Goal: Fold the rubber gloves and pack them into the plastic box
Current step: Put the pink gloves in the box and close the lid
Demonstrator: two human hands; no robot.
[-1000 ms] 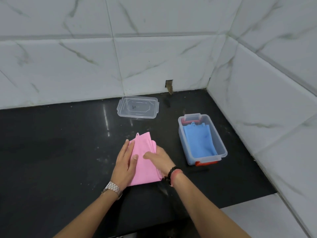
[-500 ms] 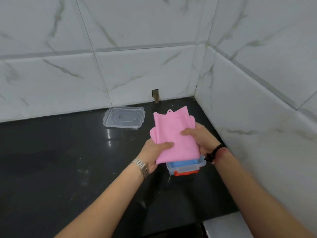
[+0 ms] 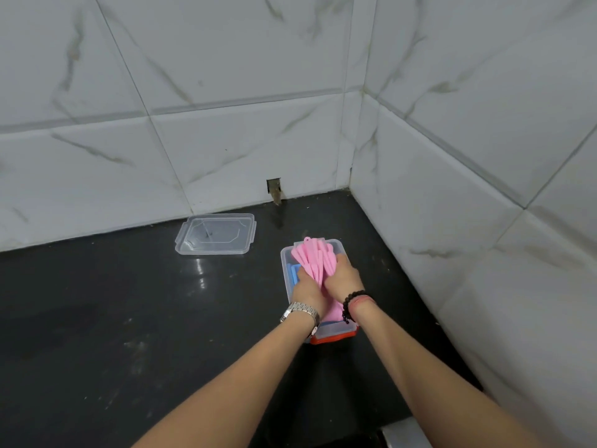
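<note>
Looking down from the head camera, the only view: pressing a folded pink rubber glove (image 3: 315,265) into a clear plastic box (image 3: 285,270) with a red latch (image 3: 334,337), near the corner of a black countertop (image 3: 129,318). Left hand (image 3: 307,291) and right hand (image 3: 344,281) both gripping the glove's middle, fingers curled over it, glove fingers sticking up past the far rim. Showing blue beneath, a blue glove (image 3: 294,273) already lying inside. Resting apart by the tiled wall (image 3: 226,140), the clear lid (image 3: 215,233). Judging the rubber soft, light, springy, likely unfolding once released; holding best across the fold, pushing flat.
</note>
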